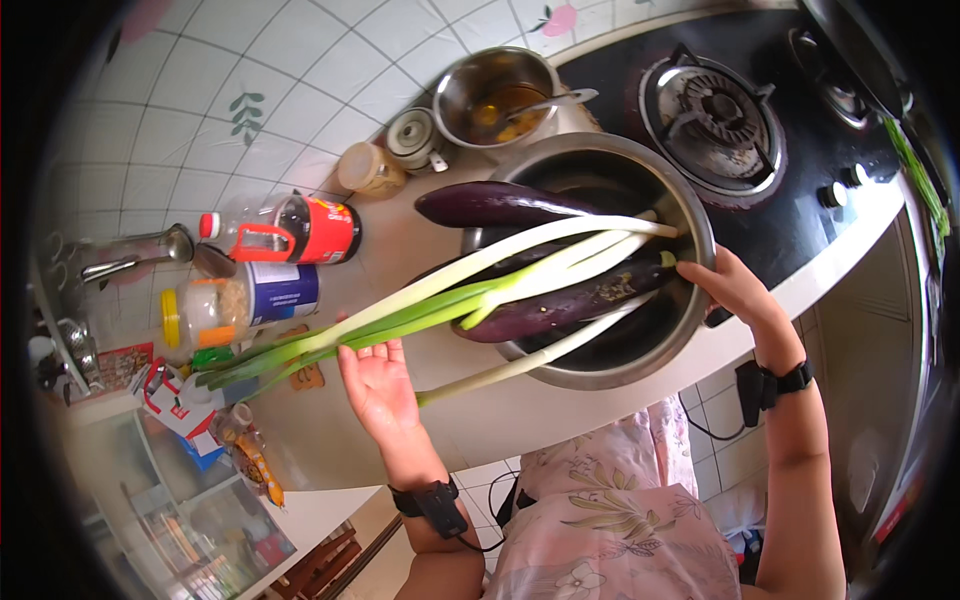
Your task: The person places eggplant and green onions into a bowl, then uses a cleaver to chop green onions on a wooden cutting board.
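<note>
A big steel bowl (606, 377) stands on the counter by the stove. Two dark purple eggplants lie in it: one (492, 203) pokes out over the far left rim, the other (562, 306) lies across the middle. Long green onions (450, 290) rest on top, white ends in the bowl and green leaves reaching far left over the counter. One more stalk (520, 362) sticks out lower down. My left hand (378, 388) is palm up under the green leaves, fingertips touching them. My right hand (732, 287) grips the bowl's right rim.
Behind the bowl stands a smaller steel pot (495, 95) with a spoon in it. A black gas stove (716, 112) lies to the right. A red-labelled bottle (295, 230), a yellow-lidded jar (238, 302) and small jars (372, 170) lie along the tiled wall at left.
</note>
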The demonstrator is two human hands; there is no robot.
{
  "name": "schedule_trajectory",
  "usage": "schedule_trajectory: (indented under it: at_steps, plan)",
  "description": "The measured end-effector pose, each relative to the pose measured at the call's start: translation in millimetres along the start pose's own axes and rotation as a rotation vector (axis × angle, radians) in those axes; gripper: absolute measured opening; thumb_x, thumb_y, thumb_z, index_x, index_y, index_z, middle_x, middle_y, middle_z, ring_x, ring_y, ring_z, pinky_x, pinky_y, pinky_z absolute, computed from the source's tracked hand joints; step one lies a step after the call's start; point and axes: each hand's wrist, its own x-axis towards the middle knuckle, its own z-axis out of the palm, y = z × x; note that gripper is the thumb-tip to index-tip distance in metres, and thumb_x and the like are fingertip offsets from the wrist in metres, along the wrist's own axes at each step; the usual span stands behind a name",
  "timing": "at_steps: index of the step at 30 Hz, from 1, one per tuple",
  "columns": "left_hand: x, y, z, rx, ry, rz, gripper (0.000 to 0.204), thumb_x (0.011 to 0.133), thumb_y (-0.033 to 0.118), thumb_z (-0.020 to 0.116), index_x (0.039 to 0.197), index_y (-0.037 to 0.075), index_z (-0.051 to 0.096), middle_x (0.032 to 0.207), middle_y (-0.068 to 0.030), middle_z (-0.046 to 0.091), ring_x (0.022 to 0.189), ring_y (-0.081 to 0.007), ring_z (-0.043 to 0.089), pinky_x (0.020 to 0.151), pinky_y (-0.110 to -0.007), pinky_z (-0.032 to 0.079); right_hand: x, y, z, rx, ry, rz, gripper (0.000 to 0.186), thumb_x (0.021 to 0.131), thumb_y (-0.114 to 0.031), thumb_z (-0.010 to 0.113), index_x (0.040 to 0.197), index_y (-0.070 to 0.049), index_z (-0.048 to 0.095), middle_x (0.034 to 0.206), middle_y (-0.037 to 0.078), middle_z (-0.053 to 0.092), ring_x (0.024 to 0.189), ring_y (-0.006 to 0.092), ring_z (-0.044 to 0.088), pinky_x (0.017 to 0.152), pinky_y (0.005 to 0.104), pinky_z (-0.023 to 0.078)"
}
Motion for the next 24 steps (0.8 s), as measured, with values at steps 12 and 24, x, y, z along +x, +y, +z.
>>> schedule_trajectory:
  at_steps: [12,24]
  plan:
    - [30,45,41,0.476,-0.103,0.211,0.04,0.095,0.018,0.05,0.131,0.0,0.047,0.132,-0.0089,0.05,0.119,-0.0209,0.049,0.101,-0.041,0.036,-3,27,22,0.269,0.057,0.141,0.033,0.084,-0.012,0.057,0.113,0.001,0.054,0.082,0.008,0.065,0.059,0.0151,0.062,0.047,0.0258,0.052]
    - [81,53,4,0.395,-0.024,0.141,0.04,0.096,0.024,0.051,0.129,0.001,0.049,0.131,-0.0175,0.053,0.123,-0.0225,0.048,0.102,-0.04,0.037,-32,23,103,0.374,-0.208,0.108,0.032,0.094,-0.018,0.054,0.118,0.002,0.051,0.09,0.01,0.066,0.067,0.0174,0.066,0.055,0.0274,0.057]
